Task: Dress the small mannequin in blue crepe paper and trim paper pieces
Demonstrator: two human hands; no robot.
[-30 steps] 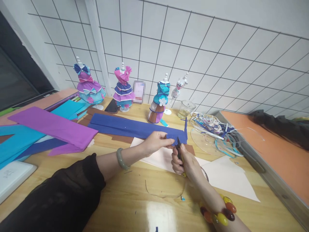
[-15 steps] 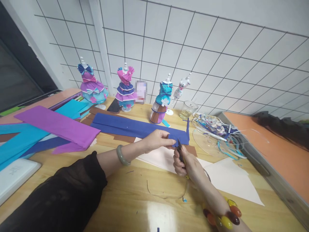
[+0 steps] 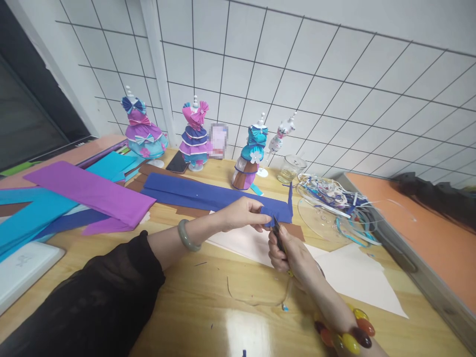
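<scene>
Above the table's middle, my left hand (image 3: 245,214) pinches a small folded piece of blue crepe paper (image 3: 268,216) between thumb and fingers. My right hand (image 3: 288,253) is closed around a pair of dark scissors (image 3: 276,229), their tips touching or very near that small piece; the handles are mostly hidden in the fist. Behind both hands lies a long blue crepe paper strip (image 3: 208,194). White sheets (image 3: 357,270) are spread under and to the right of my hands.
Doll mannequins in paper dresses (image 3: 145,131) stand along the tiled wall, by a glass jar (image 3: 292,169). A tangle of ribbon scraps (image 3: 330,196) lies at right, beside a raised orange surface (image 3: 412,233). Purple paper (image 3: 92,193) and a white box (image 3: 28,272) occupy the left.
The whole view has shifted very slightly. Both hands stay in nearly the same place, with the small blue piece and scissors still together.
</scene>
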